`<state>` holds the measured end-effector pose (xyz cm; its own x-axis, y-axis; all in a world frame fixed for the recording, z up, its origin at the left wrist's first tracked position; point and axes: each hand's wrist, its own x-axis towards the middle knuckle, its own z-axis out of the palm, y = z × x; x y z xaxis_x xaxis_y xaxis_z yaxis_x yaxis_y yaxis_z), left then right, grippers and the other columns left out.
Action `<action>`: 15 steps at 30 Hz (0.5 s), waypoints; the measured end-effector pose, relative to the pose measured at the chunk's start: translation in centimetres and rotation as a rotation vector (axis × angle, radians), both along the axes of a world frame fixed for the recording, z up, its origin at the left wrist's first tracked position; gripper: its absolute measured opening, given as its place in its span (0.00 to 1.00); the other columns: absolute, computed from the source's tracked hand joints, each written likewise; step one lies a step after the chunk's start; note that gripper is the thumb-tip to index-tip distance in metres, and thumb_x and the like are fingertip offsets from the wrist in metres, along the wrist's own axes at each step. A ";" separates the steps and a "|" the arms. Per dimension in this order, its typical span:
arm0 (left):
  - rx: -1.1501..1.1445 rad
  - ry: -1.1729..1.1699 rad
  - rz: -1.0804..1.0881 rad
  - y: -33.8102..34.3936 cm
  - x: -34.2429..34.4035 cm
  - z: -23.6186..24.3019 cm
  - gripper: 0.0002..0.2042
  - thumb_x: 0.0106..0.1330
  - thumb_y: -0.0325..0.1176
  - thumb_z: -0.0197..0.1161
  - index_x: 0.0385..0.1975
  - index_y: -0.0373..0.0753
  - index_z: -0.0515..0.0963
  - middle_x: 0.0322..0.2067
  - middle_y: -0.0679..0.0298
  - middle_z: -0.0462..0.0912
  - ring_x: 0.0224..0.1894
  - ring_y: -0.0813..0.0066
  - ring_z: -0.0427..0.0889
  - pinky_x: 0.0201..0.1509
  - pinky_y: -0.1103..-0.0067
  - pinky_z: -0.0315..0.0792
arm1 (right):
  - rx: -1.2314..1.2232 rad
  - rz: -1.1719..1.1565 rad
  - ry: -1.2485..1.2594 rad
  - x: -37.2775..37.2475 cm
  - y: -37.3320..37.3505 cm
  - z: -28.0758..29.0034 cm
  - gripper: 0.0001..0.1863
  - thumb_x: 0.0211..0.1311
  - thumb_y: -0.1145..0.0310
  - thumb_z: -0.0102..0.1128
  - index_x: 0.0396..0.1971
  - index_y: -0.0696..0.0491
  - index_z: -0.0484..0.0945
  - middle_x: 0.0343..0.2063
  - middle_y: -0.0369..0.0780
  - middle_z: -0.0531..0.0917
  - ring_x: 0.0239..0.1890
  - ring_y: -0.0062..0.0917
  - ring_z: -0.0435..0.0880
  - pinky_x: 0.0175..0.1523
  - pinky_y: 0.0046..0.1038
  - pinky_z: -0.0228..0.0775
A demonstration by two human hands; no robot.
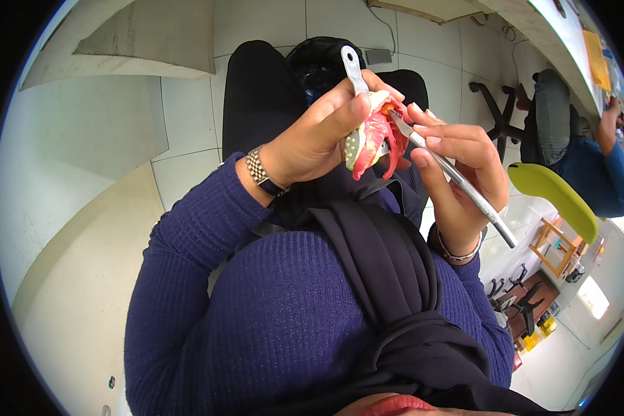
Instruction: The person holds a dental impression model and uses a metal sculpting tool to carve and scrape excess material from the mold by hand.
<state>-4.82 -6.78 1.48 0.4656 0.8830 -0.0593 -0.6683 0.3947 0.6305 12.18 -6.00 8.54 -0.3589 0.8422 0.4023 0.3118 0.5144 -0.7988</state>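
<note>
My left hand (319,132) is closed around a metal dental impression tray (352,145) in front of my chest. The tray's handle, with a hole in its end, sticks up past my fingers. Pale yellow-green material shows through the tray's holes, and pink wax-like strips (376,133) lie over it and hang down. A small orange spot (387,108) shows near the top. In my right hand (464,152), pen-fashion, is a craft knife (463,179) with a knurled silver handle. Its blade tip is at the orange spot; whether it cuts in, I cannot tell.
A bin lined with a black bag (319,59) stands between my knees. A pale desk (145,41) curves along the left. To the right are a lime-green chair back (555,197), a wheeled chair base (499,114) and another person in blue (596,173) at a white counter.
</note>
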 end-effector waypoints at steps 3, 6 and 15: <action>0.023 0.011 -0.006 0.2 0.0 -0.1 0.33 0.59 0.64 0.52 0.49 0.37 0.65 0.48 0.59 0.71 0.55 0.70 0.71 0.59 0.72 0.66 | -0.041 -0.046 -0.051 -0.8 -0.3 0.5 0.10 0.43 0.81 0.69 0.27 0.59 0.77 0.28 0.44 0.82 0.35 0.32 0.85 0.42 0.28 0.77; 0.021 0.023 -0.002 0.2 0.1 -0.1 0.33 0.60 0.64 0.52 0.48 0.38 0.66 0.47 0.59 0.71 0.54 0.70 0.71 0.58 0.73 0.66 | -0.020 -0.076 -0.110 -1.1 -0.2 0.7 0.10 0.42 0.82 0.69 0.26 0.59 0.77 0.27 0.42 0.81 0.32 0.29 0.84 0.37 0.24 0.76; 0.021 0.090 0.061 0.1 0.3 -0.3 0.29 0.64 0.62 0.47 0.48 0.38 0.67 0.47 0.60 0.71 0.52 0.71 0.70 0.56 0.73 0.66 | -0.004 -0.131 -0.204 -1.7 -0.1 0.9 0.08 0.43 0.81 0.68 0.24 0.58 0.77 0.25 0.41 0.80 0.29 0.28 0.84 0.33 0.23 0.75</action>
